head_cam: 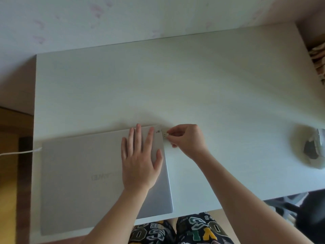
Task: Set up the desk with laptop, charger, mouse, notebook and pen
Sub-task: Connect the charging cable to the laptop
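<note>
A silver laptop (84, 176) lies with its lid down on the left part of the white desk (175, 81). My left hand (140, 155) rests flat on the lid near its far right corner, fingers straight. My right hand (188, 138) pinches a small white USB plug (165, 135) just off the laptop's right edge, close to the far corner. A white charger cable (19, 152) runs from the laptop's left side off the desk edge. A grey and white mouse (314, 148) sits at the desk's far right, blurred.
The desk stands against a pale patterned wall (105, 20). Wooden floor (10, 138) shows to the left. A dark chair base (302, 208) is at the lower right. My patterned trouser legs (184, 229) are under the desk's front edge.
</note>
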